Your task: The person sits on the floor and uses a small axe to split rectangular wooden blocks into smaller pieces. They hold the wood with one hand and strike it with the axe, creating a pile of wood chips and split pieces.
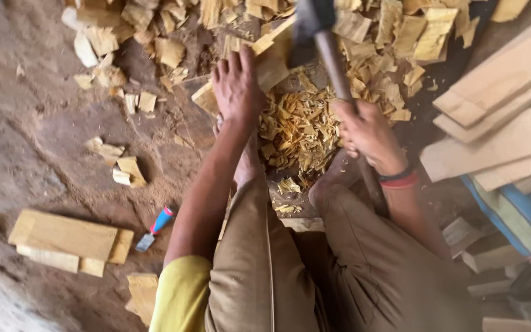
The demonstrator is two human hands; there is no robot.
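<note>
The pale wood block (265,67) lay flat on the dirt floor (32,141), pinned under the left hand (236,86), fingers spread. The right hand (367,132) was clenched round the axe (330,49) handle, head over the block. Chips (299,132) lay heaped between the feet; planks (499,117) were stacked rightward. The axe head was blurred, cut off at top.

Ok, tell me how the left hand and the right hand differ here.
The left hand lies flat, fingers spread, pressing on a pale wood block; the right hand is closed around the axe handle. The right wrist wears red and black bands; the left wrist is bare. Both sit beside the wood chips.
</note>
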